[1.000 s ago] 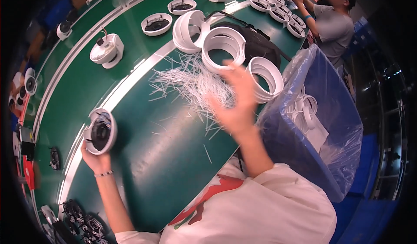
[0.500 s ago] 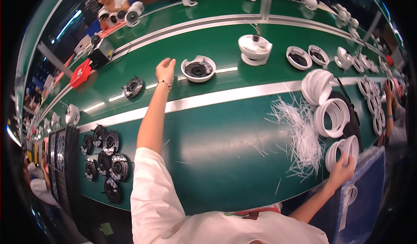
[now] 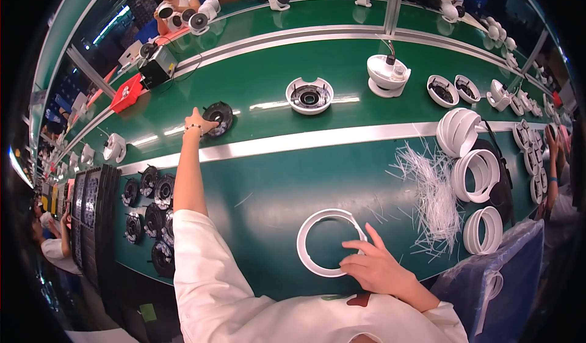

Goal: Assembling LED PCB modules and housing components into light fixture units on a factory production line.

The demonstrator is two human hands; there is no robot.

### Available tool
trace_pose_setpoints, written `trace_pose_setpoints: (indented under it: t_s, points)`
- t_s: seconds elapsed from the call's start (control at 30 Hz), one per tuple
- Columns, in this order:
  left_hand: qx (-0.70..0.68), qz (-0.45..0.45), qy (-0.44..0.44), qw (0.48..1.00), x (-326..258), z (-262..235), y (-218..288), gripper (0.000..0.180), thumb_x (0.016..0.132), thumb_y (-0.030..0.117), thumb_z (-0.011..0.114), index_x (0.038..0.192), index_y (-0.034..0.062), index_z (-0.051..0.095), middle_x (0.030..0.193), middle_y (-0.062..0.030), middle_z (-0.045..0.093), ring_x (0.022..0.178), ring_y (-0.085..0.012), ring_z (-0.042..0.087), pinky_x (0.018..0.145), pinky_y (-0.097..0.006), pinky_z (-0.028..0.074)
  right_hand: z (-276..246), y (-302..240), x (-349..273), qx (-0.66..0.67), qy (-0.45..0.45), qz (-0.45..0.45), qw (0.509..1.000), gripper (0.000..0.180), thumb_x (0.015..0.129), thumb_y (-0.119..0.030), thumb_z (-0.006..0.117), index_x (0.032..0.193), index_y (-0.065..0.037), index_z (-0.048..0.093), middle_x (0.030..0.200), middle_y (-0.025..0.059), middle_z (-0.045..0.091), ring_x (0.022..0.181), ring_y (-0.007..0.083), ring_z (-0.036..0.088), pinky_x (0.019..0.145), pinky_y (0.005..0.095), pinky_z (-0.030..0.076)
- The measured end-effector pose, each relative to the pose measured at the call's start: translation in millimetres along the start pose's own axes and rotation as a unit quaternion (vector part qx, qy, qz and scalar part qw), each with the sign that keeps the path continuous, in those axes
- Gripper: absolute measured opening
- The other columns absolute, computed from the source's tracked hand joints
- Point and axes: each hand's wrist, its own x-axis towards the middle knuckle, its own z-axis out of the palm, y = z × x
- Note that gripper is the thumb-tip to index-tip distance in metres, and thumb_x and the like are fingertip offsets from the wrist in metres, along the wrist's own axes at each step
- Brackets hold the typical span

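My left hand (image 3: pixel 200 123) reaches out to a black round part with wires (image 3: pixel 221 116) on the far green surface. Its thumb and fingers close on the left edge of that part. Low over the near bench, my right hand (image 3: pixel 379 268) grips the right side of a white plastic ring (image 3: pixel 304 251), its thumb outside the rim and fingers inside. Whether the ring rests on the bench, I cannot tell. Beyond, a white bowl-shaped housing (image 3: pixel 292 101) holds another black round part (image 3: pixel 309 96).
Several black round parts (image 3: pixel 163 190) lie at the left beside black trays (image 3: pixel 91 205). Thin white strips (image 3: pixel 430 202) are heaped at the right, next to stacked white rings (image 3: pixel 470 175). A white device (image 3: pixel 386 77) stands farther back. Co-workers sit around the line.
My left hand has moved left from beside the bowl-shaped housing onto the black part. My right hand has brought a white ring from the right-hand stack to the middle. The view has shifted.
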Motion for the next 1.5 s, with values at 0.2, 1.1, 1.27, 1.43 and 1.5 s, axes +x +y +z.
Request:
trace_pose_setpoints:
  t_s: [0.2,1.1,1.27,1.43,1.5]
  points:
    - [-0.28,-0.031,-0.087,0.955,8,21,-28,0.04,0.062,0.031,0.071,0.089,0.0036,0.06,0.087,-0.009,0.06,0.075,-0.0202,0.059,0.063,-0.031,0.049,4,-3,-3,-0.101,-0.106,0.049,0.988,0.024,0.059,-0.013,0.068,0.081,-0.007,0.062,0.103,0.0064,0.053,0.111,0.0279,0.039,0.097,0.0565,0.019]
    - [-0.775,0.068,-0.194,0.598,-265,10,61,0.024,0.084,0.006,0.047,0.106,-0.0001,0.037,0.097,-0.0131,0.055,0.084,-0.019,0.058,0.073,-0.033,0.051,26,-1,18,-0.01,-0.035,0.11,0.993,0.109,0.045,-0.043,0.077,0.127,0.002,0.022,0.132,0.0273,0.014,0.123,0.044,0.012,0.095,0.0589,0.013]
    - [-0.793,0.088,-0.195,0.571,-263,12,68,0.019,0.083,0.005,0.048,0.1,0.0009,0.04,0.099,-0.011,0.054,0.09,-0.0191,0.056,0.08,-0.033,0.047,32,-16,17,-0.034,-0.159,0.14,0.977,0.113,0.043,-0.039,0.079,0.128,0.002,0.017,0.133,0.0243,0.012,0.123,0.0434,0.011,0.095,0.0576,0.016]
    - [-0.792,0.075,-0.191,0.575,-275,17,69,0.024,0.083,0.002,0.046,0.106,-0.0015,0.038,0.104,-0.0132,0.051,0.096,-0.0214,0.053,0.084,-0.035,0.045,33,-7,14,-0.012,-0.017,0.168,0.986,0.106,0.045,-0.03,0.078,0.127,0.003,0.02,0.13,0.0244,0.019,0.119,0.0418,0.02,0.096,0.0518,0.02]
    - [-0.782,0.098,-0.186,0.587,-282,20,67,0.028,0.083,0.0,0.045,0.109,-0.0023,0.035,0.107,-0.0141,0.05,0.098,-0.0227,0.052,0.085,-0.036,0.045,16,2,14,0.038,0.169,0.161,0.972,0.11,0.041,-0.034,0.079,0.127,0.003,0.02,0.129,0.0248,0.02,0.117,0.0418,0.022,0.097,0.0471,0.022]
